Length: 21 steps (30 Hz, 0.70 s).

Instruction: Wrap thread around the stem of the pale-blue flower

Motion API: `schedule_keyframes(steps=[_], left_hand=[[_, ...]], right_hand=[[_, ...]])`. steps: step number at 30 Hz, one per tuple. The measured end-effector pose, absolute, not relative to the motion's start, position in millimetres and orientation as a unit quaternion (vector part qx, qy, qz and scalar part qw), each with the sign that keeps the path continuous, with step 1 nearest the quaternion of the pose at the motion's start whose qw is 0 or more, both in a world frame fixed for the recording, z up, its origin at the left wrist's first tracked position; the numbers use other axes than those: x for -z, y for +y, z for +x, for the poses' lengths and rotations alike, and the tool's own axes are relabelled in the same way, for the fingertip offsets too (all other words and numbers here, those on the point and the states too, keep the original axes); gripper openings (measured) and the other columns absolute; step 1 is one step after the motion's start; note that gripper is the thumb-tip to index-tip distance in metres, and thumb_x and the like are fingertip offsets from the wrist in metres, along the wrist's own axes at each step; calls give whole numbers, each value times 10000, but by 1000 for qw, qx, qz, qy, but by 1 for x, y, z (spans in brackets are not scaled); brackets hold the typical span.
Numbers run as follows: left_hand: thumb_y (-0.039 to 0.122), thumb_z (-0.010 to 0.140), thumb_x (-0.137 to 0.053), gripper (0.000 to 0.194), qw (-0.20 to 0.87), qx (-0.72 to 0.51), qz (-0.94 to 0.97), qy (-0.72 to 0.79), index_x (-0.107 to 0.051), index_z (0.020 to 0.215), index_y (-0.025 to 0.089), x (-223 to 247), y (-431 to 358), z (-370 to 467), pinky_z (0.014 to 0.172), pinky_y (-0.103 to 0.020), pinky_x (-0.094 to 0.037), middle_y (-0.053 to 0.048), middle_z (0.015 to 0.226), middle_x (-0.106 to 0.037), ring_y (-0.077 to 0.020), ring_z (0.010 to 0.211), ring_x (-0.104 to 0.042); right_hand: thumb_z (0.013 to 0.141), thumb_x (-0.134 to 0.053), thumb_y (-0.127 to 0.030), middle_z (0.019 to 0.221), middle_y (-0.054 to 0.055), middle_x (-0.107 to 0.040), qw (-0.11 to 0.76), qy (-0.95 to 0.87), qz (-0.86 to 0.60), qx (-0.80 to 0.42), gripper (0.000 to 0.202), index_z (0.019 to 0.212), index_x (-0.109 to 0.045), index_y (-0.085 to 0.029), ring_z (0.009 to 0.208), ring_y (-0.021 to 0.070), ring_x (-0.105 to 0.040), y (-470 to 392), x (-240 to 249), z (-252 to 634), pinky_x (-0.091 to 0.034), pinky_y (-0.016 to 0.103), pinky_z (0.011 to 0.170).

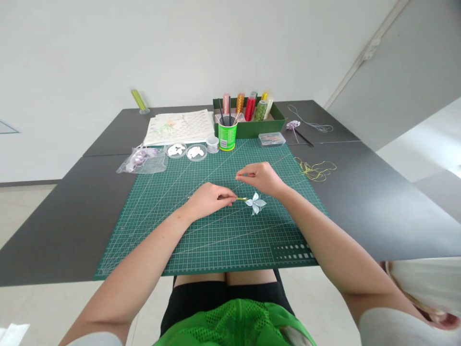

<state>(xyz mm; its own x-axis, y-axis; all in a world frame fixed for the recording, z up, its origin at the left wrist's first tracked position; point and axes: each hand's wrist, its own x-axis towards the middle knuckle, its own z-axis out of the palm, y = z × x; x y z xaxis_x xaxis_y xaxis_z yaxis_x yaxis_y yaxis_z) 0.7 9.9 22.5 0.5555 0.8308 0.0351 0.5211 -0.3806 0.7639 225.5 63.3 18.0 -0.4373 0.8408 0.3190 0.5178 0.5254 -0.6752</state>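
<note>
My left hand (209,199) is closed in a pinch on the thin stem of a pale blue artificial flower (256,203). The flower's petals point to the right, and a short yellow-green wrapped length of stem shows between my fingers and the petals. Just above and to the right, my right hand (262,177) has its thumb and fingers pinched together, apart from the flower. Whatever it may hold is too fine to make out. Both hands are over a green cutting mat (223,240) with a white grid.
Behind stand a green cup of tools (227,137), a green box of thread spools (248,129), a clear case (272,139) and dishes of white pieces (196,153). Papers (180,127) and a plastic bag (144,160) lie left; yellow-green thread (317,170) and a purple flower (293,125) lie right.
</note>
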Motion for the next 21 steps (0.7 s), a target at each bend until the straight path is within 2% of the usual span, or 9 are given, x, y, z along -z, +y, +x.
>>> schedule_keyframes(steps=[8,12,16,19,21], left_hand=[[338,956,-637,196,349,-238,797,432,-806,978,241,-23,12,-1,578,-247,-448,8,806,-809,-148,608,-703],[390,957,-645,219,347,-269,784,439,-802,1004,245,-22,11,-3,576,-249,-453,1,801,-804,-146,593,-682],[376,956,-641,271,356,-326,754,447,-785,1152,256,-22,11,-4,672,-263,-516,-12,786,-796,-172,697,-725],[364,947,-633,262,348,-370,729,458,-810,1103,250,-23,13,-4,590,-251,-481,-19,757,-781,-151,613,-665],[382,925,-651,269,363,-397,706,460,-820,1076,239,-23,15,-4,516,-239,-429,-24,741,-769,-127,536,-586]], right_hand=[[822,-701,-334,530,-32,-538,298,-796,-453,-268,221,826,-833,-157,522,89,-402,72,-11,228,-318,261,568],[813,-679,-398,488,-45,-455,277,-794,-450,-301,294,801,-815,-137,506,87,-347,75,-9,229,-291,262,554],[793,-657,-431,562,-7,-546,266,-790,-427,-350,331,710,-755,-126,560,108,-429,75,-7,229,-328,258,574],[759,-675,-445,575,3,-551,272,-789,-426,-349,359,575,-661,-136,595,122,-456,78,-5,230,-345,257,588],[754,-681,-469,558,-4,-529,278,-784,-437,-343,380,565,-653,-142,588,121,-442,83,-4,234,-342,257,581]])
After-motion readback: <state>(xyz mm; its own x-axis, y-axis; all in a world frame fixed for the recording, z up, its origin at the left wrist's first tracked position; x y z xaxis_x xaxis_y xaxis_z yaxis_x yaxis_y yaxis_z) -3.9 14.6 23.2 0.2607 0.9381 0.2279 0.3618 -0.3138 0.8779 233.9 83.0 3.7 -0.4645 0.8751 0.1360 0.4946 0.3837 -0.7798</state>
